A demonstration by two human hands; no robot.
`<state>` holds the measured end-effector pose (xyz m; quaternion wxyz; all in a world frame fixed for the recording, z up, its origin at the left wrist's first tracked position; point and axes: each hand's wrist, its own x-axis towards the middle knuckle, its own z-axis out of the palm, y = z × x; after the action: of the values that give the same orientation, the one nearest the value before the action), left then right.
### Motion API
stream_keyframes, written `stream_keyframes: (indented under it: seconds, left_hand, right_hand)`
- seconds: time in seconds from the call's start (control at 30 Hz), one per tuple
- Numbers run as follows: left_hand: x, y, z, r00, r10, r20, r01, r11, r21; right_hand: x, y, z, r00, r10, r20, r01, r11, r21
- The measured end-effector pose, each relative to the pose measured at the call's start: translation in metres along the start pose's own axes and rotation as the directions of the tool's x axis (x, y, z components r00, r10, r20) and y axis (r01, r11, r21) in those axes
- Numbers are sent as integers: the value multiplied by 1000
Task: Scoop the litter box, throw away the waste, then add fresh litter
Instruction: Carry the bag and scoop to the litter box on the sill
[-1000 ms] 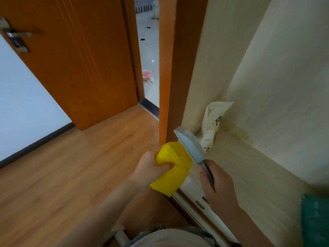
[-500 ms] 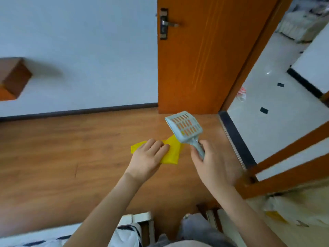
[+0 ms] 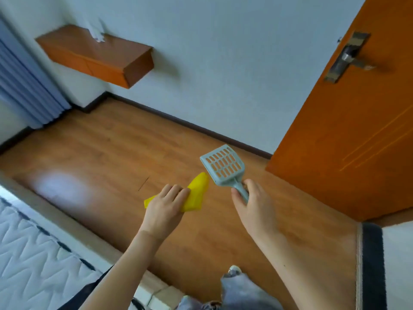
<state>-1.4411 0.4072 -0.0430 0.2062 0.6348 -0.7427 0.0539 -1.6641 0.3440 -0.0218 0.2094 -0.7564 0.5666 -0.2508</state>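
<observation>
My right hand (image 3: 253,209) grips the handle of a light blue slotted litter scoop (image 3: 223,167), whose head points up and away over the wooden floor. My left hand (image 3: 166,205) holds a folded yellow plastic bag (image 3: 196,194), its fingers curled over it. The two hands are side by side, a short gap apart, at mid-height in front of me. No litter box is in view.
An orange door (image 3: 357,121) stands open on the right. A floating wooden shelf (image 3: 96,55) hangs on the white wall at the left. Blue curtains (image 3: 24,90) hang at the far left, and a white quilted mattress (image 3: 33,260) fills the lower left corner.
The view has swung left, from the wardrobe and doorway toward the wall, shelf and curtains. Both hands keep their hold on the scoop and the yellow bag.
</observation>
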Motion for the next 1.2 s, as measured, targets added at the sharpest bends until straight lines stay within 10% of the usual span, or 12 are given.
stream_keyframes:
  seconds: [0.33,1.2]
  left_hand:
    - [36,-76,-18,916,-387,-106,401,894,201]
    - [111,-559,-63,696,-669,-261,718,639,275]
  right_hand:
    - [162,-54,62,927,-320,194,298,945,137]
    - [488,-415,428,650,-644,403,485,760,432]
